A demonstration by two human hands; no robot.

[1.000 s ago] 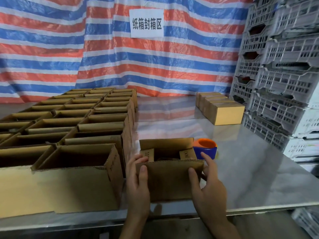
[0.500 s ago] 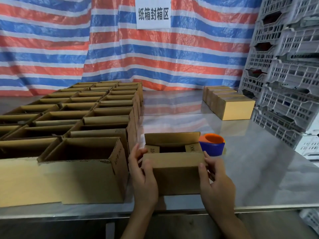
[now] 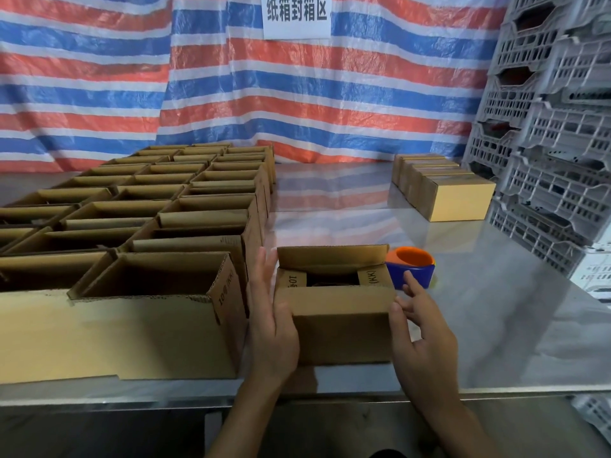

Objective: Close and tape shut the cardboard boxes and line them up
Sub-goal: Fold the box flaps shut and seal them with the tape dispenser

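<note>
Box in play: a small cardboard box (image 3: 334,328) sits at the near edge of the counter (image 3: 496,312), right in front of the person.
Flaps: the 2 short end flaps are folded in and the far long flap stands up. The near long flap tilts in over the opening, and a dark gap shows, so it is not closed yet.
Left hand: the left hand (image 3: 274,322) lies flat against the box's left side, fingers straight, gripping nothing.
Right hand: the right hand (image 3: 423,338) has its thumb touching the near right corner, with its fingers loose and spread beside the box, not clamped on anything.
Tape: the orange and blue tape dispenser (image 3: 411,271) waits just behind the box's right corner, with neither hand on it.
Done: a short row of closed boxes (image 3: 453,196) is lined up side by side at the far right, next to the grey crates (image 3: 562,133). Their tape is too small to see.
Left: a big block of open boxes (image 3: 158,226) fills the left of the counter.
Verdict: early days, I'd say. This box needs 2 flaps down, tape, then a spot in the row.
</note>
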